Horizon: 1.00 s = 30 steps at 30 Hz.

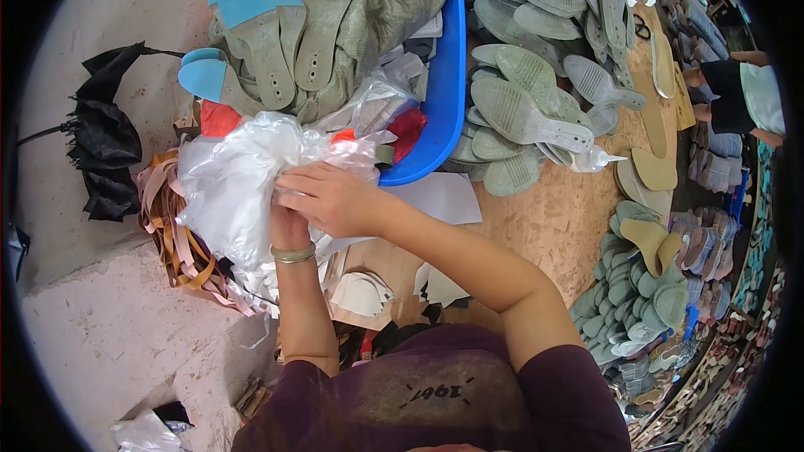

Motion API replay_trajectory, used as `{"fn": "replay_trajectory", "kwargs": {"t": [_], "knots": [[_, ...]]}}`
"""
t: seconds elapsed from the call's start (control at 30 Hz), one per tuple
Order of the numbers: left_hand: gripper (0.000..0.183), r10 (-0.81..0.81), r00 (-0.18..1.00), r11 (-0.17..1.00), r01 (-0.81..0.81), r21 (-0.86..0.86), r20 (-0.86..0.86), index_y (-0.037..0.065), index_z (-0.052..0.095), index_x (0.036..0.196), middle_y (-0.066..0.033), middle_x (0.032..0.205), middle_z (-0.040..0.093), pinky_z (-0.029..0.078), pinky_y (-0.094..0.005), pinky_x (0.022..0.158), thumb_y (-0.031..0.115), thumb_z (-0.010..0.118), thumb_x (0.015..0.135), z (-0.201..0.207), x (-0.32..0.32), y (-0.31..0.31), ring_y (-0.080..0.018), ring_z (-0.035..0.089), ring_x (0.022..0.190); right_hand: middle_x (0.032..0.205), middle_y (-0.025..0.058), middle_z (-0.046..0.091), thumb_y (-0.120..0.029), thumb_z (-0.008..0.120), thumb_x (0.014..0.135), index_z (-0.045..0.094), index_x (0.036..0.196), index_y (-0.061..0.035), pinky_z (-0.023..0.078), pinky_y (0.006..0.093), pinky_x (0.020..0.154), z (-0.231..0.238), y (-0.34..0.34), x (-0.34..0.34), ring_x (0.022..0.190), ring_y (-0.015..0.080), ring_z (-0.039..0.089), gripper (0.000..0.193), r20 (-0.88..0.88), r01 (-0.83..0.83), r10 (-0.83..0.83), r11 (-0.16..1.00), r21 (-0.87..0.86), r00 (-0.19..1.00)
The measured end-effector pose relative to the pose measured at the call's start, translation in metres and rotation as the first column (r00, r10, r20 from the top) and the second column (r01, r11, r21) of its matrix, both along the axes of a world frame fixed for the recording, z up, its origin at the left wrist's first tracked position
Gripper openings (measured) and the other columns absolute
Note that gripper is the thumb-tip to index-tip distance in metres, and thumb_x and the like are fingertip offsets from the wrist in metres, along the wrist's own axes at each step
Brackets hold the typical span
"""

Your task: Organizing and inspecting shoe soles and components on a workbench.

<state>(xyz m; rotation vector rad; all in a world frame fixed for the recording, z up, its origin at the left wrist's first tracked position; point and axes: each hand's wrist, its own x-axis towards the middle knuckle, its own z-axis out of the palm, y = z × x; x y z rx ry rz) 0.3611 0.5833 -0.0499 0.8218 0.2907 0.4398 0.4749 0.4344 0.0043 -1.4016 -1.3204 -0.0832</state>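
Note:
A crumpled, see-through white plastic bag (234, 172) is bunched up in front of me, left of the middle. My right hand (331, 201) reaches across from the right, its fingers bent and closed on the bag's gathered plastic. Close against it is my left hand (287, 226), with a pale bangle (293, 254) on the wrist. Its fingers go in behind the plastic and my right hand, so their grip is hidden. What the bag holds, if anything, I cannot make out.
A blue tub (452, 75) beyond the bag holds sacking and plastic. Grey insoles with blue heels (322, 25) lie on the sacking. Grey-green insoles (523, 109) are piled on the wooden table (519, 222). Brown straps (172, 226) hang at left, near a black umbrella (105, 138).

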Motion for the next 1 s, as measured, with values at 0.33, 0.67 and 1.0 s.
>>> {"fn": "replay_trajectory", "kwargs": {"t": [0.33, 0.67, 1.0], "knots": [[0.032, 0.336, 0.904, 0.924, -0.370, -0.092, -0.263, 0.000, 0.048, 0.118, -0.0126, 0.116, 0.054, 0.050, -0.0385, 0.087, 0.010, 0.052, 0.087, 0.015, -0.006, 0.008, -0.0253, 0.056, 0.102, 0.097, 0.0128, 0.057, -0.002, 0.058, 0.070, 0.057, 0.095, -0.0056, 0.046, 0.0416, 0.076, -0.033, -0.053, 0.027, 0.089, 0.0325, 0.057, 0.025, -0.082, 0.419, -0.494, 0.805, -0.421, 0.866], [0.038, 0.347, 0.869, 0.937, -0.304, 0.173, -0.353, -0.003, 0.053, 0.112, -0.0125, 0.114, 0.056, 0.044, -0.0326, 0.085, 0.016, 0.060, 0.080, 0.024, -0.022, 0.015, -0.0218, 0.054, 0.101, 0.076, 0.0135, 0.058, -0.003, 0.053, 0.073, 0.056, 0.079, -0.0027, 0.049, 0.0408, 0.061, -0.045, -0.081, 0.059, 0.071, 0.0308, 0.060, 0.006, 0.047, 0.393, -0.476, 0.660, -0.640, 0.878], [0.028, 0.555, 0.732, 0.832, -0.488, 0.262, -0.395, 0.004, 0.053, 0.113, -0.0086, 0.111, 0.056, 0.049, -0.0330, 0.083, 0.021, 0.044, 0.093, -0.024, -0.026, 0.027, -0.0191, 0.055, 0.097, 0.086, 0.0103, 0.062, -0.002, 0.055, 0.074, 0.061, 0.086, -0.0024, 0.049, 0.0379, 0.065, -0.048, -0.088, 0.053, 0.075, 0.0292, 0.060, 0.014, 0.048, 0.354, -0.405, 0.729, -0.586, 0.913]]}}
